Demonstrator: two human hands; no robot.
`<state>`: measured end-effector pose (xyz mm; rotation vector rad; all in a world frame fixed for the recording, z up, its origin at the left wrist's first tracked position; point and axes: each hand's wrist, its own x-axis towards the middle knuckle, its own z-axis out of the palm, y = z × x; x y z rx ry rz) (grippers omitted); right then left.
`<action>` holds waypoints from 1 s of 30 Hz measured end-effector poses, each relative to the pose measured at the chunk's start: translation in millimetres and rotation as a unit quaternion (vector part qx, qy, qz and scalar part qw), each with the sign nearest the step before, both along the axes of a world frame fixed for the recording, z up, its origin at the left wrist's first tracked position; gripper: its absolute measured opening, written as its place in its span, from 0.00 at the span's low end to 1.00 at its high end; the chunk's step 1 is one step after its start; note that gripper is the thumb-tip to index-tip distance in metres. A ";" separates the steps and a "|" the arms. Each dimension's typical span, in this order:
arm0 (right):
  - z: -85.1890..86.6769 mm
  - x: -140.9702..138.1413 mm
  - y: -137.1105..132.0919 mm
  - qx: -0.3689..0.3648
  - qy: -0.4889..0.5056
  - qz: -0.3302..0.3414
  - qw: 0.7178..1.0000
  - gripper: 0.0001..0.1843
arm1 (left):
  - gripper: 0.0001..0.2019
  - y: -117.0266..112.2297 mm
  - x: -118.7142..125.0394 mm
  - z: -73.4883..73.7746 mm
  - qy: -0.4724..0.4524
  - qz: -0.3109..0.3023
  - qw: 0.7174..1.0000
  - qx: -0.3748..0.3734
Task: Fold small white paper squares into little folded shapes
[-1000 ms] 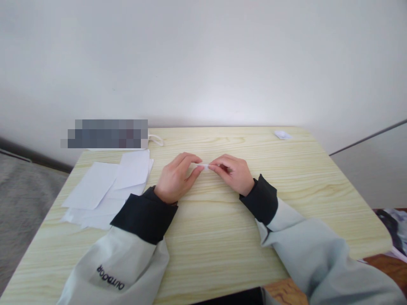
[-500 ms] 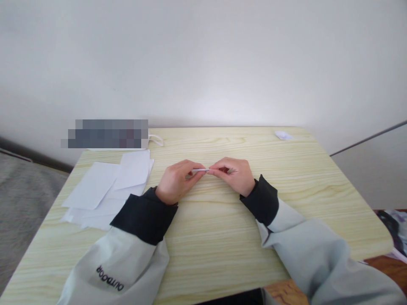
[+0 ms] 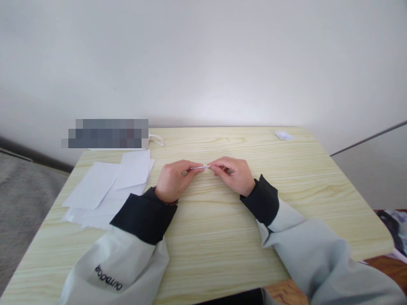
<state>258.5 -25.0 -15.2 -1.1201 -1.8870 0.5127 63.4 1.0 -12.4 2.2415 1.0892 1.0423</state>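
Head view: both hands meet above the middle of a pale wooden table [image 3: 222, 237]. Left hand [image 3: 174, 180] and right hand [image 3: 233, 174] each pinch one end of a small white paper strip [image 3: 200, 167], held level between the fingertips, just above the tabletop. Loose white paper sheets [image 3: 104, 188] lie at the table's left, well apart; a small crumpled white scrap [image 3: 282, 135] sits near the far right corner.

Bright, soft, even light, faint glow on wall [image 3: 203, 97] above desk [image 3: 222, 237] far edge, weak shadows under sleeves [image 3: 143, 216], pixelated patch [image 3: 108, 134] at far left corner, wide-angle bending at frame edges, centre sharp
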 end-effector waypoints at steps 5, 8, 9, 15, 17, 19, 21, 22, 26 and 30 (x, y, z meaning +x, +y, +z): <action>1.8 -1.9 -1.5 -0.005 0.006 0.001 1.000 0.11 | 0.10 -1.1 1.0 1.2 -0.020 -0.003 1.000 -0.016; 1.0 -2.7 -1.5 -0.005 0.008 0.001 1.000 0.11 | 0.09 -2.2 3.0 2.0 -0.031 0.023 0.999 -0.028; 0.6 -2.8 -1.4 -0.006 0.010 -0.003 1.000 0.10 | 0.09 -2.3 3.5 2.2 -0.038 0.031 0.998 -0.036; -1.9 -2.4 -0.3 -0.030 0.057 -0.031 0.997 0.07 | 0.12 -1.7 4.2 5.2 -0.052 0.028 0.995 -0.083; -2.2 -2.0 -0.1 -0.025 0.057 -0.045 0.997 0.07 | 0.12 -1.4 3.7 6.1 -0.042 0.011 0.996 -0.072; -1.9 -1.7 -0.2 -0.009 0.046 -0.055 0.997 0.06 | 0.10 -1.2 3.3 6.8 -0.034 -0.001 0.998 -0.057; -0.8 -1.4 -0.7 0.012 0.029 -0.042 0.999 0.05 | 0.09 -1.1 2.8 7.0 -0.032 -0.001 0.998 -0.045; -0.2 -1.3 -1.1 0.021 0.019 -0.029 0.999 0.05 | 0.08 -1.0 2.6 6.9 -0.031 0.004 0.999 -0.040; 1.6 -1.0 -2.6 0.039 -0.006 0.007 0.999 0.06 | 0.07 -1.2 2.3 5.5 -0.031 0.039 0.998 -0.049; 0.7 -1.3 -2.5 0.016 0.018 -0.003 1.000 0.07 | 0.08 -1.1 2.5 4.4 -0.050 0.035 0.994 -0.087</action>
